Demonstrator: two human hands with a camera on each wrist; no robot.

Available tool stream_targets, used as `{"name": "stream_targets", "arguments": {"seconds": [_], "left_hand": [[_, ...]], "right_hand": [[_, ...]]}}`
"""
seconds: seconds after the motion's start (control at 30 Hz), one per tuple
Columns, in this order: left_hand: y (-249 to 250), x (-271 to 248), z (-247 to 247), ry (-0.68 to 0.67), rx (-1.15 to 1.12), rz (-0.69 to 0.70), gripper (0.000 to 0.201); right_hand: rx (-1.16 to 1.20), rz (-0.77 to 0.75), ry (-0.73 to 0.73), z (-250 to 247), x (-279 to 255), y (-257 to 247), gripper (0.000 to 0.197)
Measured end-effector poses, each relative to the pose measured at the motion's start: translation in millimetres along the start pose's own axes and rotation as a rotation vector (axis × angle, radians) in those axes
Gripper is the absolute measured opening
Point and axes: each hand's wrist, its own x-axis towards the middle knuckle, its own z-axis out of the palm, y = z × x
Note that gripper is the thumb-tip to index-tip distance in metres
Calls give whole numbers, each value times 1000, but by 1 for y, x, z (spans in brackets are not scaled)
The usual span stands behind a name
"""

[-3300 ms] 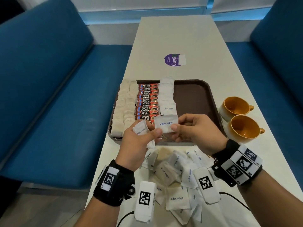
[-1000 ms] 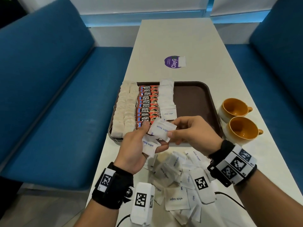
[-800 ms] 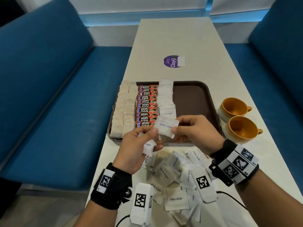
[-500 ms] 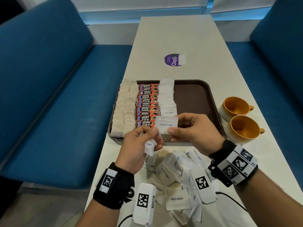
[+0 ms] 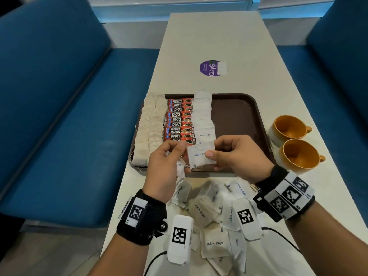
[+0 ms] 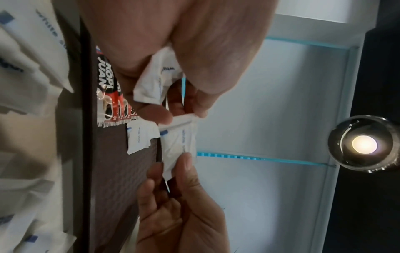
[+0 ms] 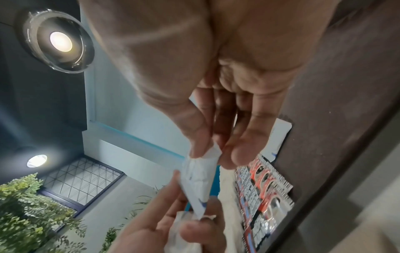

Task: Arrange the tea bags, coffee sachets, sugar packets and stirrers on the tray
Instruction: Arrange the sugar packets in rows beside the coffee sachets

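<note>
right hand (image 5: 237,154) pinching a white sugar packet (image 5: 200,157) by its right edge, above the tray (image 5: 239,116) near edge | left hand (image 5: 165,166) gripping more sugar packets (image 5: 180,169), fingertip touching the held packet | tray's left part carrying tea bags (image 5: 147,128), coffee sachets (image 5: 178,120), a sugar row (image 5: 203,114) | loose packets (image 5: 211,212) lying at table's near edge
</note>
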Motion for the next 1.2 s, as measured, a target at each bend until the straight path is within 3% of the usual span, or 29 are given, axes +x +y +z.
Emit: {"name": "stream_targets", "arguments": {"seconds": [0.07, 0.23, 0.43, 0.73, 0.93, 1.07, 1.2], "left_hand": [[2, 3, -3, 5, -136, -44, 8], [3, 0, -13, -13, -241, -96, 39], [2, -1, -17, -85, -169, -109, 37], [7, 2, -23, -22, -127, -87, 41], [7, 2, -28, -40, -138, -112, 38], [6, 1, -27, -94, -215, -105, 42], [5, 1, -27, -152, -321, -67, 44]], "right_hand": [[-85, -20, 55, -6, 8, 2, 17], [-388, -47, 208, -26, 45, 14, 14], [-259, 144, 129, -30, 80, 19, 20], [-384, 192, 183, -23, 97, 18, 34], [-404, 192, 242, -21, 93, 15, 44], [-421, 161, 278, -18, 85, 8, 34], [-388, 22, 219, -6, 54, -10, 22]]}}
